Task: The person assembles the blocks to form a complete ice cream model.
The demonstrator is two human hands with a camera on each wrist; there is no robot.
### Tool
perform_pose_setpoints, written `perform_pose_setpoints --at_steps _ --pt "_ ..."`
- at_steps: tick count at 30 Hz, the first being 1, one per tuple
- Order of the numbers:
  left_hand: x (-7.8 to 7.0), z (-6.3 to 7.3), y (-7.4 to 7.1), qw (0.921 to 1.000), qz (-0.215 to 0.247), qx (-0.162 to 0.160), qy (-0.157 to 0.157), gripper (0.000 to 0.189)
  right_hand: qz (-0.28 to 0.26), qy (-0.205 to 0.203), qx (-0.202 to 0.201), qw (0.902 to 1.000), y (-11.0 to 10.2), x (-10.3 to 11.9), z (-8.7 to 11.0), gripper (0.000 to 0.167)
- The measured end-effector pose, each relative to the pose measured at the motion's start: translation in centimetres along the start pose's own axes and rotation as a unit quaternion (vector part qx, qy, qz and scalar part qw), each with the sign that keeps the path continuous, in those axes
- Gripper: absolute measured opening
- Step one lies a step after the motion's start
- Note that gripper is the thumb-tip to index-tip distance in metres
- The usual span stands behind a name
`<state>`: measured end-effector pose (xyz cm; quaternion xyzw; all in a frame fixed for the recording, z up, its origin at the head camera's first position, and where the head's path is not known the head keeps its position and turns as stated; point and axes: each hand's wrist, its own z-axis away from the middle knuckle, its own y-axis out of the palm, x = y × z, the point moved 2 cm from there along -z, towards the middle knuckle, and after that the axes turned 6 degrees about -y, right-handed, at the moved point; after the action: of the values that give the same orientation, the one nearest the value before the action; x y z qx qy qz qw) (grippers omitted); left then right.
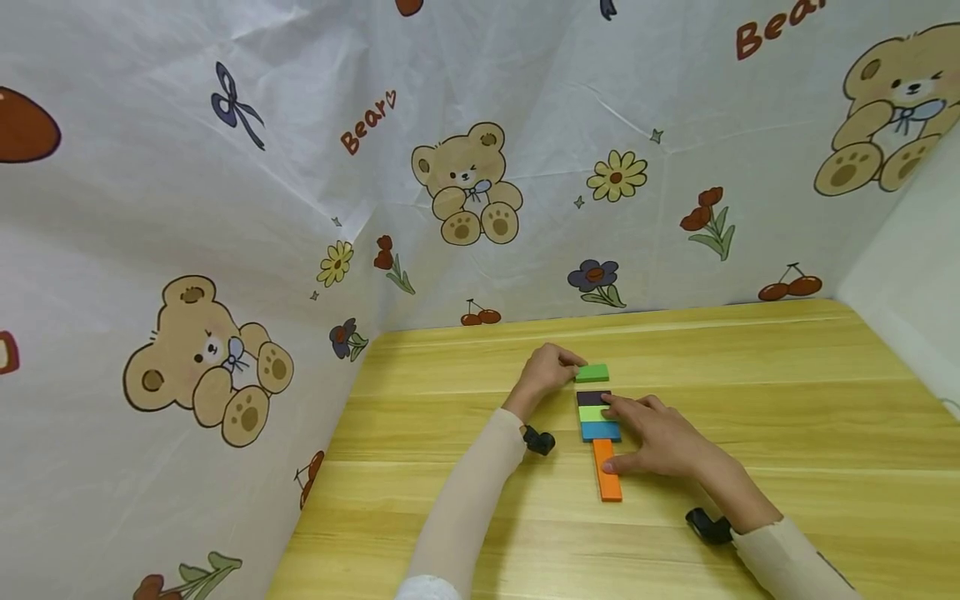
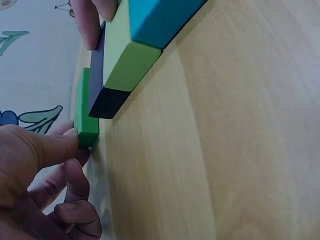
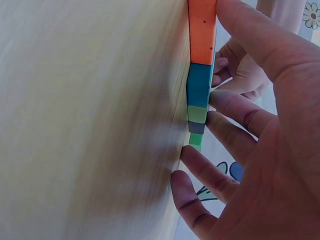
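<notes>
My left hand (image 1: 549,369) pinches the left end of a green wooden block (image 1: 592,373) between thumb and fingers, a small gap beyond the row. Three blocks lie side by side against each other: a dark purple one (image 1: 593,398), a lime green one (image 1: 590,414) and a blue one (image 1: 601,431). An orange block (image 1: 607,471) extends lengthwise from the blue one toward me. Spread over the row from the right, my right hand (image 1: 663,435) touches the dark and lime blocks with its fingertips, while its thumb rests on the orange block.
The blocks lie on a wood-grain table (image 1: 787,417). A white sheet (image 1: 300,208) printed with bears and flowers rises behind and to the left. A plain white panel (image 1: 911,250) borders the right side. Each wrist wears a black camera (image 1: 538,440).
</notes>
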<state>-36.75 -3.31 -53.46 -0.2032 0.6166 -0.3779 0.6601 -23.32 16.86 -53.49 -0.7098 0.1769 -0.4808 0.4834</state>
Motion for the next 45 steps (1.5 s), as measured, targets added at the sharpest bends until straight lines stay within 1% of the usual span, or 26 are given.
perform_pose_setpoints --at_steps 2,12,16,20,24,36,41,45 --pt "0.0 0.1 0.1 1.0000 -0.001 0.000 0.003 0.019 0.002 -0.001 -0.001 1.0000 0.1 -0.1 -0.1 0.106" --pt "0.3 0.7 0.5 0.9999 0.006 0.006 -0.007 0.019 0.004 -0.001 0.001 1.0000 0.1 -0.3 0.0 0.105" --pt "0.3 0.9 0.6 1.0000 -0.004 0.004 0.005 0.019 0.004 -0.001 0.000 1.0000 0.1 -0.3 0.0 0.103" --pt "0.3 1.2 0.7 0.9999 -0.008 0.004 0.014 0.019 0.000 0.000 0.000 1.0000 0.1 -0.4 0.0 0.105" --pt "0.4 1.5 0.6 0.9999 -0.001 0.006 0.011 0.019 0.000 0.000 0.001 1.0000 0.1 -0.3 0.0 0.105" --pt "0.7 1.8 0.4 1.0000 0.002 0.005 0.002 0.018 -0.003 0.005 0.005 1.0000 0.0 -0.3 -0.1 0.102" --pt "0.7 2.0 0.4 1.0000 -0.004 0.004 -0.003 0.017 -0.002 0.004 0.004 1.0000 0.0 -0.3 -0.1 0.101" --pt "0.7 2.1 0.5 1.0000 -0.005 0.008 0.003 0.018 0.000 0.003 0.005 1.0000 0.1 -0.3 -0.1 0.104"
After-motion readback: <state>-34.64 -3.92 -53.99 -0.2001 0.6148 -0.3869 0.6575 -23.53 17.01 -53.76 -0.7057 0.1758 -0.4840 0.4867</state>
